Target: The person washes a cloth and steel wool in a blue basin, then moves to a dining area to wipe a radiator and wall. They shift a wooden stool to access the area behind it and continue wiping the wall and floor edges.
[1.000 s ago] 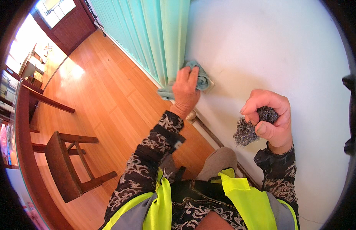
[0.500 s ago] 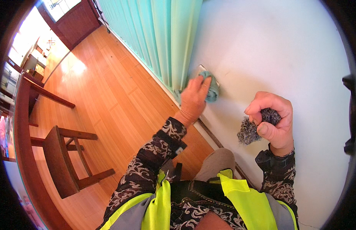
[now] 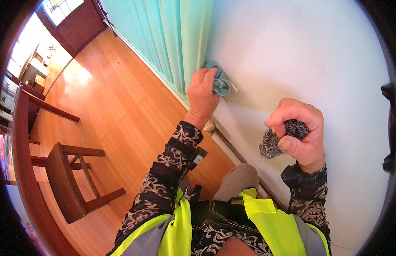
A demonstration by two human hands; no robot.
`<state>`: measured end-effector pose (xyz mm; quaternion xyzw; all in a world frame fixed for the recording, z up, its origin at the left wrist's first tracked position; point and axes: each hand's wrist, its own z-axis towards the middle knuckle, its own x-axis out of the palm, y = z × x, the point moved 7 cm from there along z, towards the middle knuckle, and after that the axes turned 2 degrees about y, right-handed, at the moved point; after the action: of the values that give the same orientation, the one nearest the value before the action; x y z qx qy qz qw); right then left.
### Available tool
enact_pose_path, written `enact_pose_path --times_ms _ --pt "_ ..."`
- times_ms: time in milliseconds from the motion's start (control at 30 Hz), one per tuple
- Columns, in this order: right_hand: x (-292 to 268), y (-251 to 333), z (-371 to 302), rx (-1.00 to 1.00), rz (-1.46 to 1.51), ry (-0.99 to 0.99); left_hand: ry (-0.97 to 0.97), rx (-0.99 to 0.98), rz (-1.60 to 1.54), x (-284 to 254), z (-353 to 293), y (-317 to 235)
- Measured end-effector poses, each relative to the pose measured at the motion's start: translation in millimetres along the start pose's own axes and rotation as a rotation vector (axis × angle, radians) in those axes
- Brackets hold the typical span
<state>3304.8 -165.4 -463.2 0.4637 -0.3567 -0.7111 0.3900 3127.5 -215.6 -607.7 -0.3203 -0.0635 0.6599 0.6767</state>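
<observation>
My left hand [image 3: 203,96] grips a bunched teal cloth [image 3: 221,83] and presses it on a small square plate [image 3: 232,91] low on the white wall, right beside the edge of the turquoise curtain [image 3: 187,38]. Part of that plate is covered by the cloth. Over to the right, my right hand [image 3: 301,132] is curled around a dark grey wad of steel wool [image 3: 272,144], its fingers and thumb closing in a ring. A loose part of the wad sticks out past the fingertips, apart from the wall as far as I can tell.
A brown pipe or rod [image 3: 232,149] runs along the foot of the white wall [image 3: 300,51]. To the left, a dark wooden chair [image 3: 65,183] stands on the wooden floor [image 3: 121,98] by a glass-topped table edge [image 3: 25,158]. A reddish-brown door [image 3: 80,27] is at far left.
My left hand has shifted left with the cloth, uncovering more of the plate's right side. The right hand with the steel wool has moved only slightly left.
</observation>
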Motion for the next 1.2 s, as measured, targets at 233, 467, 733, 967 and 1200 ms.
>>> enact_pose_path --times_ms 233,467,733,967,1200 --pt "1.0 2.6 0.6 -0.014 -0.013 0.024 0.141 0.152 -0.008 4.9 -5.8 -33.3" --pt "0.1 3.9 -1.3 -0.022 -0.005 0.026 0.037 0.063 0.055 -11.6 16.2 -10.4" --pt "-1.0 6.4 -5.1 -0.027 -0.018 0.047 0.233 0.173 0.161 -1.3 14.9 -18.6" --pt "-1.3 8.3 -7.4 -0.057 -0.045 0.078 0.345 0.322 0.034 2.9 5.4 -30.6" --pt "-6.4 5.0 -7.8 -0.050 -0.091 0.057 0.355 0.187 0.093 3.4 10.8 -29.2"
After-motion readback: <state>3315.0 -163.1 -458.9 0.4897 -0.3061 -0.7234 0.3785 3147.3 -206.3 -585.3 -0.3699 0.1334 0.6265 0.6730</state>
